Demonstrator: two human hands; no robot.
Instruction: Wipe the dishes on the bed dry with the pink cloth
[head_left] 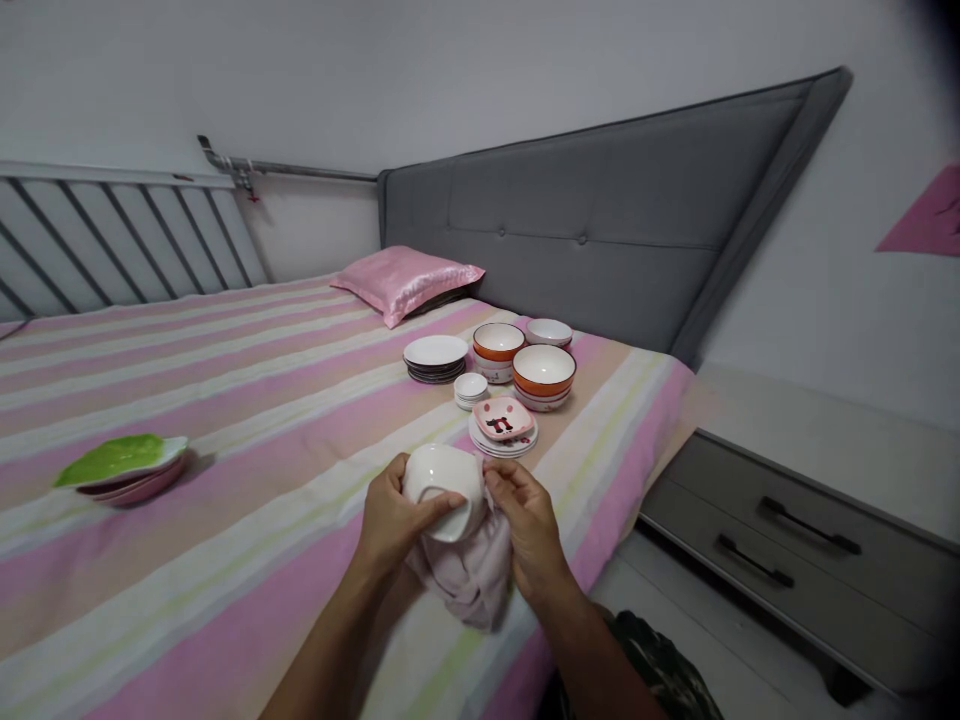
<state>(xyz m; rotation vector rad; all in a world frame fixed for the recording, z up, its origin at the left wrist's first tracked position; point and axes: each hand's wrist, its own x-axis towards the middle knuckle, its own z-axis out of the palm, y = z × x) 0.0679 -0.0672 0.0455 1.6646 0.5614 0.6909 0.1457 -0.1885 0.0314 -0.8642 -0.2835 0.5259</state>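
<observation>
Tilted on its side above the bed, a small white bowl [435, 468] shows its underside and foot ring. My left hand [397, 512] grips the bowl, thumb across its base. At the bowl's right edge, my right hand [525, 510] pinches a pale pink cloth [472, 580], which hangs below the bowl and touches it. Just beyond my hands lies a pink square dish with a cartoon print [504, 420], resting on several white plates [481, 444]. The inside of the bowl is hidden from me.
Behind stand orange-rimmed bowls [544, 386], small white dishes [471, 388] and a plate stack [436, 352]. Leaf-shaped dishes [120, 456] lie at left on the striped bed [247, 520]. A pink pillow [405, 280] rests near the grey headboard [555, 200]. The nightstand [787, 530] is at right.
</observation>
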